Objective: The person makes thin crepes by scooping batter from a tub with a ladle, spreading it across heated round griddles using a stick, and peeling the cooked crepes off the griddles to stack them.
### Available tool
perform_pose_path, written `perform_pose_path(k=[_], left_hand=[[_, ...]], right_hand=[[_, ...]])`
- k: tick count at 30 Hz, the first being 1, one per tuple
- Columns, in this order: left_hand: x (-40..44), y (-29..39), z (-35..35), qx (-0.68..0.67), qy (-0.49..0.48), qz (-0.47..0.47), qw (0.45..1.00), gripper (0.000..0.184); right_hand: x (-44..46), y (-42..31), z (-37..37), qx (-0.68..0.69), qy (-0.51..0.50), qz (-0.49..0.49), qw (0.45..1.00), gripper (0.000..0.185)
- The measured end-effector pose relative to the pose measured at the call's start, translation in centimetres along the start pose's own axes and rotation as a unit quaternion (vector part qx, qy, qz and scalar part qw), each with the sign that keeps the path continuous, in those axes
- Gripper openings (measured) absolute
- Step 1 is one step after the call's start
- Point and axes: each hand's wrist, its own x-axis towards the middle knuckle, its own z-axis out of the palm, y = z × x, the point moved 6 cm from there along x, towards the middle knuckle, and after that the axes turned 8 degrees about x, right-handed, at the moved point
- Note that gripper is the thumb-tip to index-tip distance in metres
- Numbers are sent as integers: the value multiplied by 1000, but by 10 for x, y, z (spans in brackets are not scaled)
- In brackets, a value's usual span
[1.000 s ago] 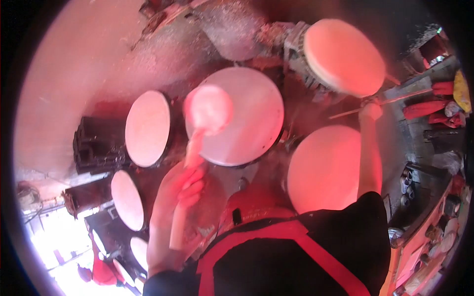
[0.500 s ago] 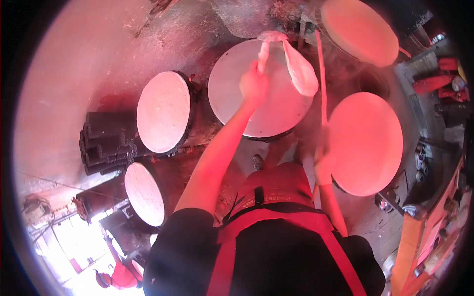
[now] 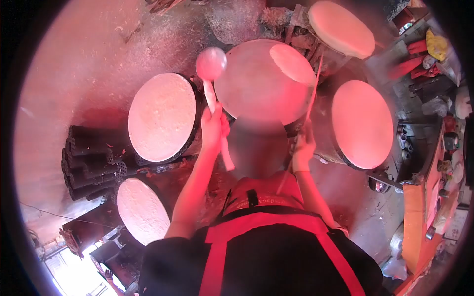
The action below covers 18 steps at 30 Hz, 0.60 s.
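A ladle is in my left hand, fingers wrapped round its handle and the round bowl held up at the left rim of the middle griddle. On that griddle's upper right lies a pale patch of batter. My right hand is closed on a long thin stick, which slants up past the griddle's right edge. Between my hands is a dark, blurred round shape; I cannot make out what it is.
Round griddles covered with pale batter stand to the left, lower left and right. A pale round sheet sits at the upper right. Dark perforated cylinders are stacked at far left; an orange-edged counter stands right.
My left hand and the ladle have moved down and left, off the middle griddle. The batter that hung from the ladle now lies on the griddle. My right hand has risen slightly.
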Motion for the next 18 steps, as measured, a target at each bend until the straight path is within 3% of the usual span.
perform_pose_path(k=[1, 2, 4, 6, 8, 9, 13, 15, 17, 18], left_hand=[[-16, -14, -9, -51, -33, -64, 996, 20], [-28, -24, -20, -54, -32, -64, 996, 20], [-55, -54, -26, -194, -108, -193, 956, 19], [-86, -49, -28, -197, -100, -180, 959, 18], [-107, -48, -33, -202, -90, -167, 961, 17], [-114, -51, -36, -197, -85, -181, 960, 16], [-127, -76, -43, -229, -85, -257, 935, 13], [-134, -79, -46, -275, -89, -253, 923, 12], [-135, -86, -50, -290, -81, -266, 916, 10], [-137, -87, -50, -293, -78, -264, 916, 10]], right_hand=[[-2, 7, 10, -4, -3, -2, 1000, 45], [3, 12, 27, -66, -33, -51, 996, 46], [41, 37, 54, -193, -66, -142, 969, 47], [69, 43, 77, -261, -74, -185, 945, 47], [71, 42, 97, -71, -155, 89, 981, 44], [73, 35, 88, -70, -138, 104, 982, 41], [27, -5, 43, -41, -26, -26, 998, 41], [16, 7, 35, -25, -23, 15, 999, 40], [37, 31, 44, -69, -85, 3, 994, 41], [24, 21, 68, -109, -77, 46, 990, 38]])
